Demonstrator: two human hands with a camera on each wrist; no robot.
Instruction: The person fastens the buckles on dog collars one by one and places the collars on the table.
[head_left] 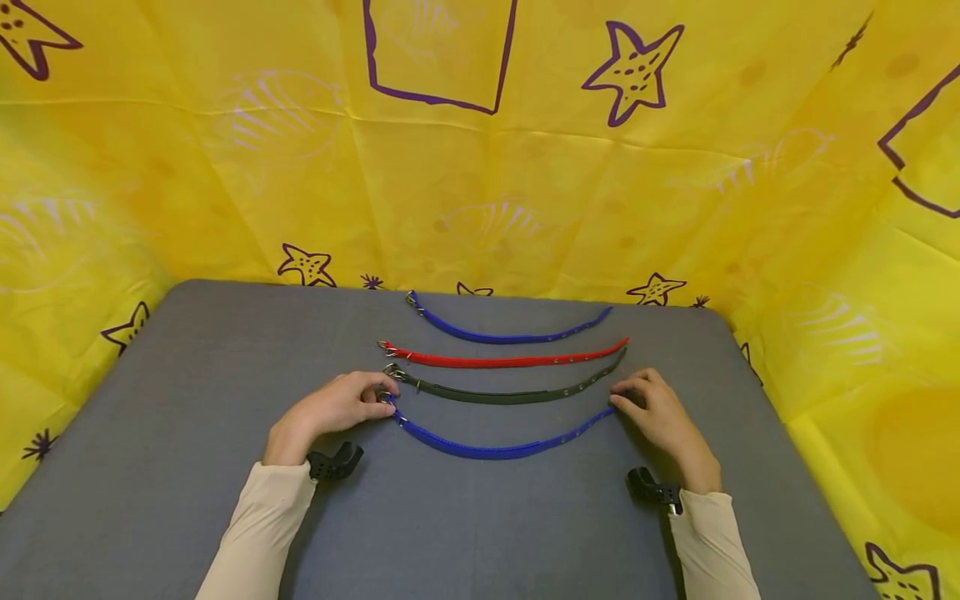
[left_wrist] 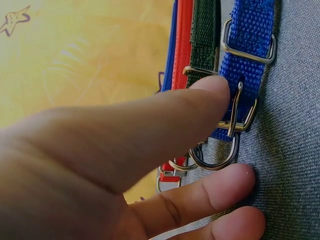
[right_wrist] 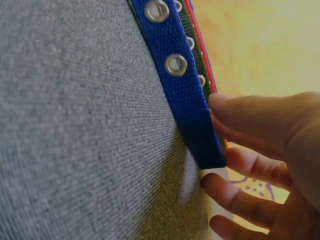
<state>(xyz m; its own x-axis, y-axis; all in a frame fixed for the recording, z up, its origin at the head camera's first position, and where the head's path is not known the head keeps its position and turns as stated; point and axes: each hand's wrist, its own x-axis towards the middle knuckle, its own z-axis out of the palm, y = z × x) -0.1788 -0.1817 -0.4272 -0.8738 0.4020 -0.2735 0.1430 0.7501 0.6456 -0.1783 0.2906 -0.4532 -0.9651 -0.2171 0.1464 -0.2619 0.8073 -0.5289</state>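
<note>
A blue collar [head_left: 480,452] with a metal buckle lies nearest the person, bowed towards them. At its buckle end, my left hand [head_left: 337,408] has thumb and index finger on either side of the strap. In the left wrist view the thumb overlaps the edge of the blue strap [left_wrist: 250,35], and two fingers are spread beside the D-ring [left_wrist: 220,162]; the index finger is hidden. My right hand [head_left: 660,417] is at the eyeleted end, its relaxed fingertips against the upper edge and tip of the strap [right_wrist: 187,110]. Its fingers leave the eyelets uncovered.
Beyond lie a dark green collar [head_left: 495,397], a red collar [head_left: 495,362] and another blue collar [head_left: 502,338], with their buckles to the left. They rest on a grey tabletop [head_left: 480,533]. A yellow patterned cloth [head_left: 480,183] hangs around the back and sides.
</note>
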